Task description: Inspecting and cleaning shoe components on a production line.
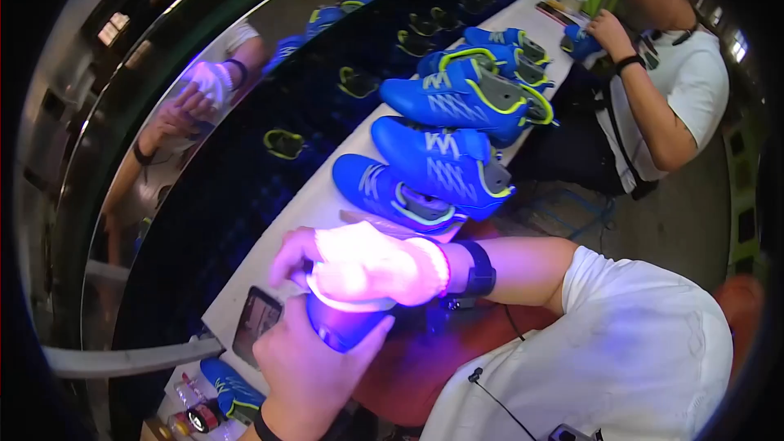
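Strong violet-white light falls on both my hands near the front of the white ledge. My bare left hand (306, 367) is wrapped round a blue shoe (333, 328), of which only a part shows. My right hand (367, 265), in a white glove with the fingertips bare, lies over the shoe's upper side and grips it; glare washes out its detail. Just beyond my hands, a blue shoe with grey laces (380, 188) rests on the ledge. Behind it several more blue shoes (445, 159) with yellow-green collars stand close together in a row.
A phone (257, 322) lies left of my hands, above another blue shoe (233, 388). A metal bar (139, 361) reaches in from the left. Shoes (284, 144) sit on the dark belt (229, 196) beside a reflective hood. A co-worker (670, 90) at far right handles a blue shoe (578, 42).
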### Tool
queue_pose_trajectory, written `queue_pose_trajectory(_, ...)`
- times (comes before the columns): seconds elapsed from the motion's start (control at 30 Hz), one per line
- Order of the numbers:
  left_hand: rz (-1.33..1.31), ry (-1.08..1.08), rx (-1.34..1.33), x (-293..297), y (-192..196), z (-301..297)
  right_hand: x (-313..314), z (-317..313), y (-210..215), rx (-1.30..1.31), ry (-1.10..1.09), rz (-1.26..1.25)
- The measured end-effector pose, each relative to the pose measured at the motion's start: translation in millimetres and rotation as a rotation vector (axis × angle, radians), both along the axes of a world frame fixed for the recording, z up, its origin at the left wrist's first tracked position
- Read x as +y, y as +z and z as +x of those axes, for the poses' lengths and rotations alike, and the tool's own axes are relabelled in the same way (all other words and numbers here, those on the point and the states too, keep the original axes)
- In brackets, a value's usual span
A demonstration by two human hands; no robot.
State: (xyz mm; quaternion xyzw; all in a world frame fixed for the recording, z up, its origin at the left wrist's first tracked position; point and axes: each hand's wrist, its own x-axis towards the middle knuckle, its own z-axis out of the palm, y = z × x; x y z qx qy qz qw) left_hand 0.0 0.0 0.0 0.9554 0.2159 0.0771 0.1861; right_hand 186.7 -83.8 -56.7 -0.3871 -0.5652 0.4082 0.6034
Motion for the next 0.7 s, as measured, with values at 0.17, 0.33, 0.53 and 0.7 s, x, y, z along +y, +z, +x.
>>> queue_pose_trajectory(0.17,0.336,-0.235,-0.127,-38,-7,5,-48,4,-7,-0.266,-0.074,0.142)
queue_pose_trajectory(0.33,0.236,-0.561,0.157,0,6,-11,-89,-10,-20,-0.566,-0.196,0.281)
queue_pose_trajectory(0.53,-0.800,0.161,-0.319,-22,-38,-81,-70,-13,-93,-0.919,-0.325,0.141)
queue_pose_trajectory(0.7,-0.904,0.466,-0.587,-32,-57,-85,-48,-17,-77,-0.839,-0.125,-0.004)
